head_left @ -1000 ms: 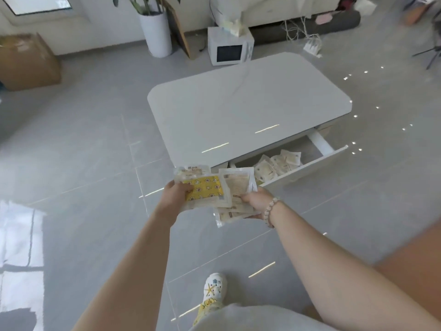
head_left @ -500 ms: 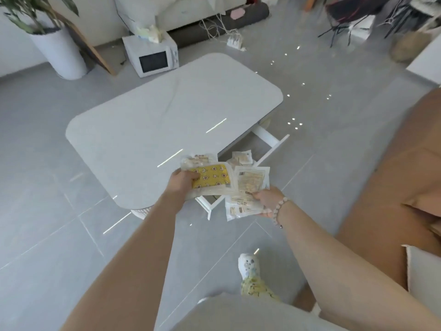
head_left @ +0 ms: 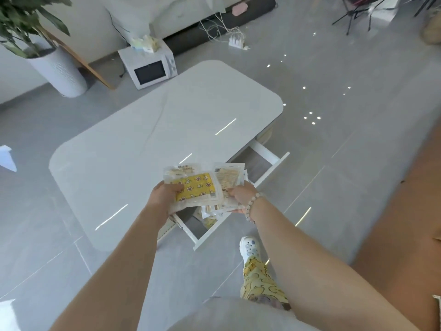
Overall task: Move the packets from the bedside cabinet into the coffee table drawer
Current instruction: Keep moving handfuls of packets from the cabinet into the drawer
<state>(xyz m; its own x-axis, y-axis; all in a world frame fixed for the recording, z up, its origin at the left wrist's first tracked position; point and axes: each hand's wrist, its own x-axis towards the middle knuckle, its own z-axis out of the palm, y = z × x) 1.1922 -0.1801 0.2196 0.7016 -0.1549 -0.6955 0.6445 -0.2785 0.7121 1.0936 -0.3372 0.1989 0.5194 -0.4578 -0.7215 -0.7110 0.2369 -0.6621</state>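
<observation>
I hold a fan of clear packets over the open drawer (head_left: 261, 180) of the white coffee table (head_left: 143, 144). My left hand (head_left: 164, 195) grips the yellow star-patterned packet (head_left: 196, 187) with a pale one behind it. My right hand (head_left: 239, 195), with a bead bracelet on the wrist, grips the beige packets (head_left: 228, 179). More packets (head_left: 208, 219) lie in the drawer, mostly hidden below my hands.
A white microwave (head_left: 149, 68) and a potted plant (head_left: 57, 70) stand on the floor beyond the table. A power strip with cables (head_left: 236, 41) lies further back. An orange-brown sofa (head_left: 405, 223) is at the right. My foot (head_left: 249, 248) is beside the drawer front.
I have stepped closer and round the table. My hands with the packets now hang right above the open drawer instead of short of it.
</observation>
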